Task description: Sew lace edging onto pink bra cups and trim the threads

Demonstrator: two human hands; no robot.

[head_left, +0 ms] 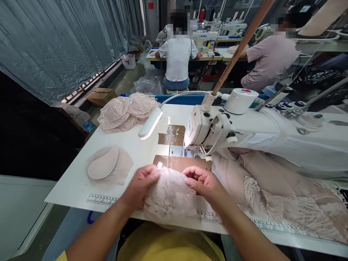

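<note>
Between my two hands hangs a pale pink lace piece (170,197), held over the table's front edge and slightly blurred. My left hand (145,181) pinches its upper left corner between thumb and fingers. At the upper right edge, my right hand (199,181) grips the same lace with thumb and fingertips. Just beyond them stands a white sewing machine (201,127), its needle area lit. To the left lies a smooth beige oval pad (103,163) on a piece of sheer lace fabric (125,168).
A heap of lace pieces (127,112) sits at the table's back left. Joined beige lace fabric (261,177) spreads along the right. A lamp (150,123) arches over the table. Two people (178,58) sit at other machines ahead. A cardboard box (101,96) rests on the floor.
</note>
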